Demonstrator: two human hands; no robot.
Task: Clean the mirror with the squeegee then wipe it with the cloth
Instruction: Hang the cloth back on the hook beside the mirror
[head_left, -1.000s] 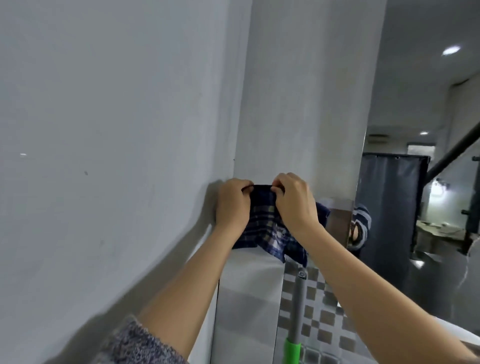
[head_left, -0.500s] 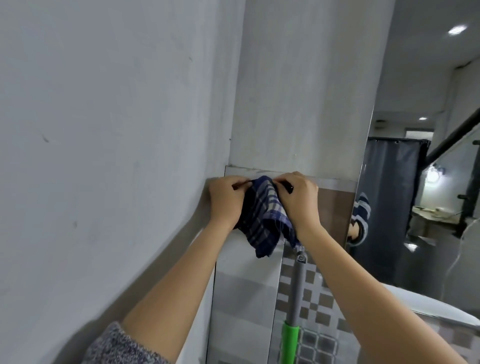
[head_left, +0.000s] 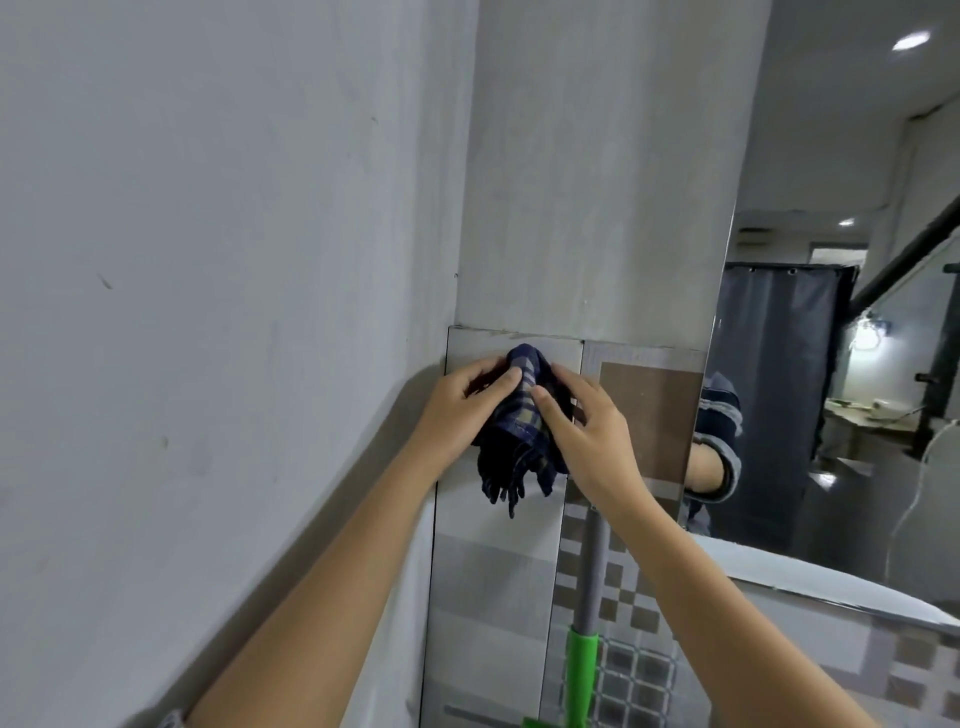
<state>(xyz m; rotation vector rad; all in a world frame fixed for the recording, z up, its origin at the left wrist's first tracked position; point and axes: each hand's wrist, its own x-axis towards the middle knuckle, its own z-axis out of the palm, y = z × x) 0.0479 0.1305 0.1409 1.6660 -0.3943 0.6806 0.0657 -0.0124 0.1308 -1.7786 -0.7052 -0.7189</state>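
Note:
A dark blue checked cloth (head_left: 519, 436) is bunched up against the tiled wall, just below the top edge of the tiles. My left hand (head_left: 462, 410) grips its left side and my right hand (head_left: 582, 431) presses on its right side; loose ends hang down between them. The squeegee (head_left: 587, 613), with a grey pole and green grip, stands upright under my right forearm; its blade is out of view. The mirror (head_left: 810, 364) fills the right, reflecting my sleeve and arm.
A plain grey wall (head_left: 208, 312) runs close along the left. Patterned tiles (head_left: 493, 597) cover the wall below the cloth. A white ledge (head_left: 779, 571) lies at the mirror's lower edge. The mirror reflects a dark curtain and ceiling lights.
My view has tilted down, showing more tiles. Both hands have gathered the cloth from a spread, hanging shape into a tighter bundle, the fingers folding over it.

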